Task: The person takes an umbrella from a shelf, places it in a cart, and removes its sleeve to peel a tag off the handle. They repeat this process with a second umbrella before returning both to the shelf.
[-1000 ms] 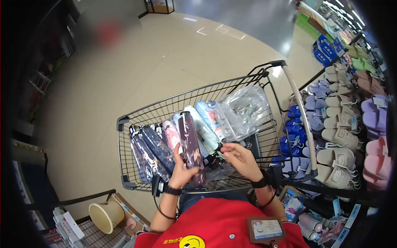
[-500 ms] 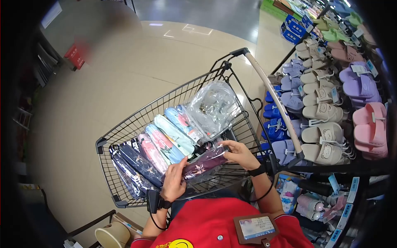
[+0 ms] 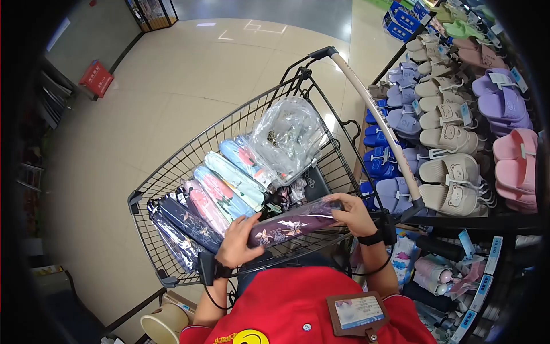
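A purple packaged umbrella (image 3: 292,224) with a pale flower print lies across the near side of the shopping cart (image 3: 215,123). My left hand (image 3: 238,242) holds its left end, and my right hand (image 3: 354,215) grips its right end. Beyond it, several wrapped umbrellas lie side by side: dark navy (image 3: 192,221), pink (image 3: 205,207), blue with pink flowers (image 3: 222,192) and pale mint (image 3: 236,179). A clear plastic bag (image 3: 288,137) sits near the cart handle (image 3: 375,120). Small dark and pink items (image 3: 286,198) show between the bag and the purple umbrella.
Slippers (image 3: 450,137) fill a rack on the right, with more packaged goods (image 3: 432,272) below. A red box (image 3: 96,79) stands by the wall at upper left. A cream bucket (image 3: 164,324) is at lower left. Blue baskets (image 3: 401,23) stand at the top right.
The purple umbrella has been raised and pulled out to the right, showing more of its length. My right hand has moved right with it. The view has shifted slightly.
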The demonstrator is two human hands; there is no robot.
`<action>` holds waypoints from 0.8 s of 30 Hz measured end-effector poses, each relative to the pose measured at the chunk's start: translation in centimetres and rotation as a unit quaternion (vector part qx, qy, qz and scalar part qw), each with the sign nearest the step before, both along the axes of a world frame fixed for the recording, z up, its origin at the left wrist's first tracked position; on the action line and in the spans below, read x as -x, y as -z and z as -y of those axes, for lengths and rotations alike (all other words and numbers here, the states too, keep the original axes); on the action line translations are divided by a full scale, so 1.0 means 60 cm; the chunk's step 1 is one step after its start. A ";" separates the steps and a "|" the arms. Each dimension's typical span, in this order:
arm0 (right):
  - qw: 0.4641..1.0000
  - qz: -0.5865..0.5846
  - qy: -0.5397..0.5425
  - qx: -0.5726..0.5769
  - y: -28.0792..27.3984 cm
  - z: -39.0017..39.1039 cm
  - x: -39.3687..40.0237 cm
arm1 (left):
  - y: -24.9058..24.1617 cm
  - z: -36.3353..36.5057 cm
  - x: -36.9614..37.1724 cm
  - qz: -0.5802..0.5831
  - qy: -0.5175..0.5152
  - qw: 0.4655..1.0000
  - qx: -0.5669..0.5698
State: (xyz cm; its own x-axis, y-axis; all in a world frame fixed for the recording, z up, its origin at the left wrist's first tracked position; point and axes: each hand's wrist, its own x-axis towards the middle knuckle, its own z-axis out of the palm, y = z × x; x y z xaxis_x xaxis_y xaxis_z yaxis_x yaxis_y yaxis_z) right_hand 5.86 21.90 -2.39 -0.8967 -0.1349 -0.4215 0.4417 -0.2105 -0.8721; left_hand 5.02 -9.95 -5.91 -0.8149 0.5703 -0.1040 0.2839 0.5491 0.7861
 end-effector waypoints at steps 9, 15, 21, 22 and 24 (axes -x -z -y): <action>0.998 -0.042 -0.014 -0.035 -0.025 -0.030 -0.021 | 0.000 0.048 -0.004 0.239 -0.124 0.939 -0.213; 0.998 0.003 0.049 0.032 -0.044 -0.007 -0.040 | -0.002 0.068 -0.009 0.278 -0.219 0.858 -0.371; 0.997 -0.015 0.038 0.069 -0.029 0.001 -0.048 | 0.008 0.053 -0.022 0.276 -0.348 0.733 -0.516; 0.999 -0.027 0.013 0.044 -0.028 0.000 -0.048 | 0.017 0.057 -0.023 0.276 -0.347 0.734 -0.515; 0.999 -0.037 0.025 0.027 -0.024 -0.001 -0.051 | 0.041 0.067 -0.026 0.209 -0.370 0.746 -0.513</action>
State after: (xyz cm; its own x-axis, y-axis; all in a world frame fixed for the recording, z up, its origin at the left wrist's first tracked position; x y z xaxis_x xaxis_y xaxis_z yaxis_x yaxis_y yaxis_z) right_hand 8.91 21.96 -0.94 -0.9314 -0.1096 -0.3471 0.3640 -0.2784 -0.8888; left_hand 6.60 -13.97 -8.35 -0.9645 -0.0649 -0.2559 -0.1865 -0.5185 0.8345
